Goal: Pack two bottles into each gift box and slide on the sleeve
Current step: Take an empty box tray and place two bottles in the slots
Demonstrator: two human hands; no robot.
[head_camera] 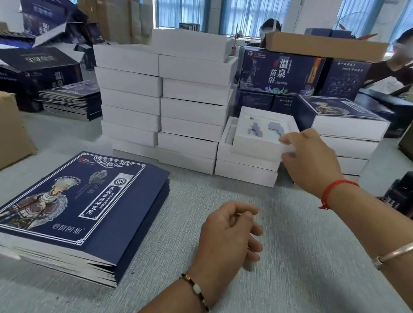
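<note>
The right hand (pixel 310 163) reaches forward to a white gift box (pixel 261 135) that sits tilted atop a short stack of white boxes (pixel 246 167); its fingers (pixel 288 141) pinch the box's near right corner. The box is open, showing a white insert with two grey-blue bottle-shaped cutouts. The left hand (pixel 228 236) hovers over the grey surface (pixel 301 289), fingers loosely curled, holding nothing. Just left of it lies a stack of flat navy printed sleeves (pixel 73 206). Taller stacks of white boxes (pixel 160 102) stand left of the gripped box, sleeved boxes (pixel 343 120) to its right. Bare surface lies between both hands.
</note>
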